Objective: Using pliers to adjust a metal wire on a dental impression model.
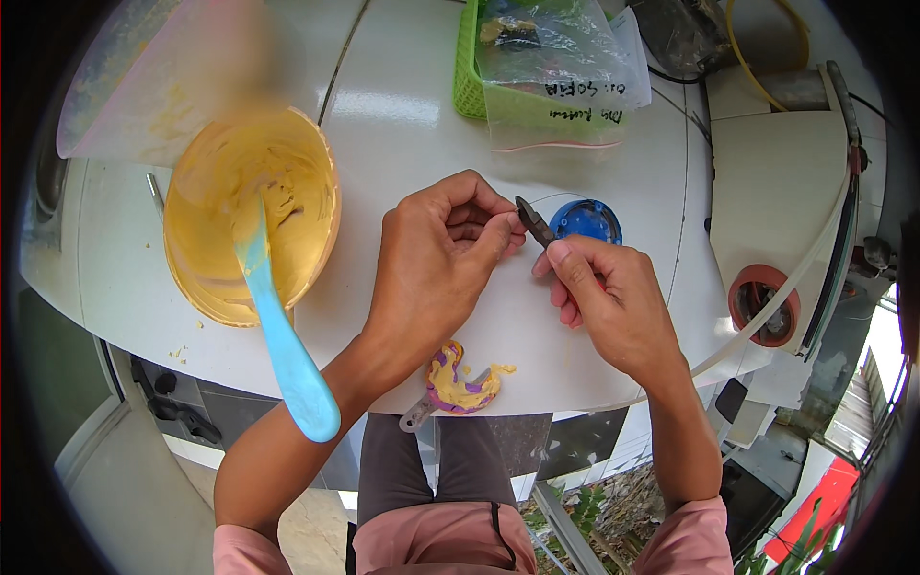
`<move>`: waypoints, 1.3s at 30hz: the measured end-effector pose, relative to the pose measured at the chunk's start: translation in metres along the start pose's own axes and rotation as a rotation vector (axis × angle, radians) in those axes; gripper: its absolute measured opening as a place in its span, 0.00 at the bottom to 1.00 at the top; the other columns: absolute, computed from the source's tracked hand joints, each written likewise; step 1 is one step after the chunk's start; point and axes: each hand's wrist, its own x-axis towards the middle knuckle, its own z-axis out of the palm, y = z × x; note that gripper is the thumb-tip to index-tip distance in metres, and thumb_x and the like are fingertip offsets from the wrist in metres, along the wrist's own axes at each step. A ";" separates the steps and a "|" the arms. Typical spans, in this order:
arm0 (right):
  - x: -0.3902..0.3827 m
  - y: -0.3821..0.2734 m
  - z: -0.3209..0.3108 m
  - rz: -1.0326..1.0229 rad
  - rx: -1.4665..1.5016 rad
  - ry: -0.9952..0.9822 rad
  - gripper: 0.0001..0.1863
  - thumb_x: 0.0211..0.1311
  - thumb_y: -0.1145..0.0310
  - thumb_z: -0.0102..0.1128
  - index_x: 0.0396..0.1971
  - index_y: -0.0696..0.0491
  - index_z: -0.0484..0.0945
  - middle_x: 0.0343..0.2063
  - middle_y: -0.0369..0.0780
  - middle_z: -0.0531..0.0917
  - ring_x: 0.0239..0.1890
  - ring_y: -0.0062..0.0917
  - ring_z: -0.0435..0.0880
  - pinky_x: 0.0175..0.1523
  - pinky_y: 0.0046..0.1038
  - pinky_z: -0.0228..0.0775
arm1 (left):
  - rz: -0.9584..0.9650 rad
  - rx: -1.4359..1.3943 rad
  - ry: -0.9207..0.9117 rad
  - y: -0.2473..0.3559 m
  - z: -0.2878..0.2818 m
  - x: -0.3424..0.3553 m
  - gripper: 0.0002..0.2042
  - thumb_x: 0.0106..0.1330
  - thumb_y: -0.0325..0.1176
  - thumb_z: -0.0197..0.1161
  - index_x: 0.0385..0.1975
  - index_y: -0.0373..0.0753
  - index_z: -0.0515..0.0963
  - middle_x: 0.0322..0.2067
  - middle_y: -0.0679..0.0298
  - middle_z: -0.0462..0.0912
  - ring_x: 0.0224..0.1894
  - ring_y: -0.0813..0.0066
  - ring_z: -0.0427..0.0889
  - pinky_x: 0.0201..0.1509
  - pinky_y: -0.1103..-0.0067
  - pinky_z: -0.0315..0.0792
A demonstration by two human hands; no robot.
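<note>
My left hand [436,244] is closed in a pinch, its fingertips meeting at the jaws of small dark pliers [535,220]. What it pinches is too small to make out. My right hand [613,297] grips the pliers, and a bit of red handle shows between the fingers. A thin wire [556,195] curves from near the jaws over a round blue dish [592,222] just behind my right hand. Close to the table's front edge lies a dental impression tray [460,383], smeared with yellow and purple material, its metal handle pointing left.
At left, a yellow-coated mixing bowl [331,177] holds a light-blue spatula [287,345], its handle overhanging my left forearm. Behind stands a translucent pink-edged bag [125,96]. A green basket [468,72] with plastic bags [556,105] is at the back. Cream-coloured equipment [776,182] borders the right.
</note>
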 end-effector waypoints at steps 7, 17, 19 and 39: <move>-0.001 0.000 0.007 -0.086 -0.043 0.010 0.20 0.72 0.57 0.52 0.30 0.60 0.79 0.19 0.48 0.77 0.22 0.45 0.74 0.31 0.38 0.66 | 0.011 0.067 0.009 -0.001 -0.003 -0.004 0.05 0.67 0.23 0.62 0.38 0.28 0.77 0.36 0.57 0.85 0.40 0.75 0.86 0.48 0.82 0.81; 0.009 0.006 -0.002 -0.101 0.034 0.079 0.22 0.73 0.50 0.50 0.35 0.58 0.73 0.18 0.40 0.72 0.23 0.27 0.70 0.33 0.30 0.64 | 0.162 0.098 0.095 0.007 0.016 0.018 0.07 0.65 0.26 0.63 0.36 0.28 0.79 0.31 0.56 0.87 0.34 0.75 0.88 0.41 0.85 0.81; 0.011 0.000 -0.001 -0.007 -0.061 0.168 0.27 0.72 0.46 0.52 0.28 0.59 0.74 0.16 0.40 0.72 0.21 0.26 0.68 0.30 0.30 0.62 | 0.104 0.102 0.137 0.010 0.021 0.021 0.07 0.64 0.26 0.63 0.36 0.27 0.80 0.30 0.57 0.87 0.34 0.76 0.88 0.41 0.85 0.81; -0.070 0.018 -0.005 -0.480 -0.205 0.386 0.12 0.55 0.71 0.70 0.36 0.59 0.78 0.29 0.43 0.78 0.30 0.35 0.79 0.36 0.34 0.70 | -0.027 -0.345 0.126 0.035 0.049 -0.077 0.06 0.68 0.24 0.62 0.39 0.26 0.79 0.41 0.47 0.85 0.42 0.68 0.87 0.48 0.79 0.83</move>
